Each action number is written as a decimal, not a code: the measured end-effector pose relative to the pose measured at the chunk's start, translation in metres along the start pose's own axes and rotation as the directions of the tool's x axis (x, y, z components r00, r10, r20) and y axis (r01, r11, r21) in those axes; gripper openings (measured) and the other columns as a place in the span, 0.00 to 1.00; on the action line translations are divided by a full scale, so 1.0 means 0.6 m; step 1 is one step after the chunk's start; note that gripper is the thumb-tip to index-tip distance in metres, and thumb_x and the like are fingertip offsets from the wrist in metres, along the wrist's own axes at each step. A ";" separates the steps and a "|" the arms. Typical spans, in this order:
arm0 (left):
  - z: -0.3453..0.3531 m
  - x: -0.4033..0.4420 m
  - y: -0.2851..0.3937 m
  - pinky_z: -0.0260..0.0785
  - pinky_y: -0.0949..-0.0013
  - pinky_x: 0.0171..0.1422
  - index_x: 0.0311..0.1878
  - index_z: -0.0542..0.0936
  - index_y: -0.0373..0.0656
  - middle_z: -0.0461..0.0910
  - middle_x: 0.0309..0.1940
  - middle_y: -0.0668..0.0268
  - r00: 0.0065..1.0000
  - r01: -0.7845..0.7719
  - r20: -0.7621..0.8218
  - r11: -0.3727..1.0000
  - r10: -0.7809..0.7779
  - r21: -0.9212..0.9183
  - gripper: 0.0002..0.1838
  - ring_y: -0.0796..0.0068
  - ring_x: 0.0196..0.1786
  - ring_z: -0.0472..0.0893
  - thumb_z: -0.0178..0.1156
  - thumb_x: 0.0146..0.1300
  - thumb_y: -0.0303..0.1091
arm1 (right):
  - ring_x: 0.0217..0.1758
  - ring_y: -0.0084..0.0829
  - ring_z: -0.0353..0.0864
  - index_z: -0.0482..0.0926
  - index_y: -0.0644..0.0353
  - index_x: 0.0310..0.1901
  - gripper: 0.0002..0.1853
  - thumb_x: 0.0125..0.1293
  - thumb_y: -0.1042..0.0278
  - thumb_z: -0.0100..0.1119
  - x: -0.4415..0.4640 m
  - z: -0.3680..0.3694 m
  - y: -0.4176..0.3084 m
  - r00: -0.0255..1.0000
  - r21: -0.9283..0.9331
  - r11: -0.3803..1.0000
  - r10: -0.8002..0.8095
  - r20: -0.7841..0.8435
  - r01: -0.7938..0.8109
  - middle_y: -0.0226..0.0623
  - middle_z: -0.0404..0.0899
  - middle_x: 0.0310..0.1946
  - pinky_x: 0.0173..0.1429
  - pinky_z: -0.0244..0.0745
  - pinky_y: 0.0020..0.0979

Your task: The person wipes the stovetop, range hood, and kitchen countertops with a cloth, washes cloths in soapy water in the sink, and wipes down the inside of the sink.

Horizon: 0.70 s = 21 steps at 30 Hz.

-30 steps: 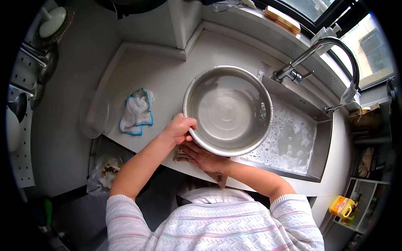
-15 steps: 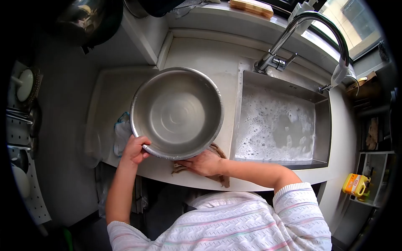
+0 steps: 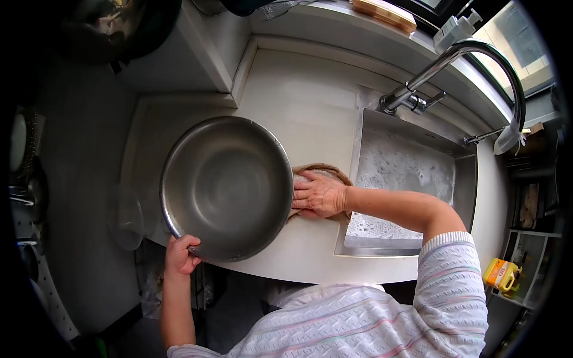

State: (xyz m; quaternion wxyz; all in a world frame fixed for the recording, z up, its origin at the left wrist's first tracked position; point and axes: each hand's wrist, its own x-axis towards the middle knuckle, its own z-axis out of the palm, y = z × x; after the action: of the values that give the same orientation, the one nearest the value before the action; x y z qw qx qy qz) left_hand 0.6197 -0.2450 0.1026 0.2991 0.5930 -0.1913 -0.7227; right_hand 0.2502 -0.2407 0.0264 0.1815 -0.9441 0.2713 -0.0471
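A large round metal basin (image 3: 230,185) is at the left part of the counter, and my left hand (image 3: 182,255) grips its near-left rim, fingers closed. To the right of the basin, my right hand (image 3: 320,195) lies flat with fingers spread on a brown cloth (image 3: 325,169) on the countertop. The basin's right edge is close to the fingertips of that hand. The white cloth with the blue edge is hidden from view. Whether the basin touches the counter cannot be told.
A steel sink (image 3: 412,173) with foamy water lies on the right, under a curved chrome faucet (image 3: 430,70). A soap bottle (image 3: 456,30) and a wooden block (image 3: 385,14) stand by the window. A clear plastic container (image 3: 128,221) is at the far left.
The basin has moved left, away from the sink, with my left hand on its rim. My right hand has shifted away from under the basin's near edge, and the brown cloth now shows beside the sink.
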 end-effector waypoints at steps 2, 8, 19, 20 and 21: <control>-0.002 -0.003 -0.003 0.52 0.76 0.09 0.47 0.67 0.35 0.72 0.22 0.61 1.000 -0.003 0.009 1.000 0.003 -0.027 0.19 0.75 0.14 0.69 0.47 0.48 0.19 | 0.71 0.30 0.52 0.66 0.50 0.63 0.26 0.63 0.56 0.49 0.015 -0.009 0.041 1.000 -0.031 0.999 -0.013 0.006 0.013 0.26 0.59 0.67 0.70 0.46 0.47; -0.019 0.005 -0.025 0.55 0.77 0.08 0.50 0.67 0.35 0.75 0.24 0.58 0.999 -0.032 -0.007 0.995 0.031 -0.099 0.22 0.73 0.14 0.71 0.46 0.48 0.19 | 0.72 0.30 0.50 0.63 0.48 0.65 0.27 0.64 0.55 0.48 0.091 -0.046 0.140 0.994 -0.124 0.990 0.058 -0.090 -0.069 0.29 0.56 0.68 0.69 0.46 0.48; 0.025 0.009 -0.023 0.56 0.74 0.09 0.38 0.70 0.34 0.71 0.18 0.63 0.998 -0.036 -0.047 0.998 0.033 -0.060 0.11 0.73 0.12 0.70 0.50 0.49 0.20 | 0.72 0.36 0.48 0.62 0.54 0.63 0.27 0.65 0.51 0.41 0.171 -0.079 0.336 0.786 -0.199 0.799 0.454 -0.419 -0.567 0.33 0.55 0.67 0.69 0.48 0.48; 0.030 0.011 -0.022 0.57 0.73 0.09 0.38 0.71 0.33 0.71 0.17 0.62 0.998 -0.040 -0.057 0.997 0.036 -0.064 0.10 0.72 0.12 0.70 0.50 0.49 0.20 | 0.72 0.35 0.49 0.62 0.53 0.63 0.27 0.65 0.51 0.41 0.175 -0.081 0.356 0.754 -0.202 0.766 0.482 -0.447 -0.610 0.32 0.55 0.68 0.69 0.48 0.48; 0.032 0.012 -0.021 0.57 0.73 0.09 0.37 0.71 0.33 0.71 0.17 0.62 0.997 -0.044 -0.070 0.997 0.039 -0.066 0.10 0.72 0.13 0.70 0.50 0.49 0.20 | 0.72 0.35 0.49 0.62 0.53 0.63 0.27 0.65 0.51 0.41 0.180 -0.084 0.371 0.718 -0.201 0.732 0.508 -0.476 -0.651 0.32 0.55 0.68 0.69 0.48 0.48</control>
State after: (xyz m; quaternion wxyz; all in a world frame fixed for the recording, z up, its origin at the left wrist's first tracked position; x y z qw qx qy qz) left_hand 0.5975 -0.2420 0.0937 0.3402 0.6030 -0.1687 -0.7016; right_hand 0.2221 -0.4886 -0.0098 -0.0439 -0.7952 0.5921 -0.1233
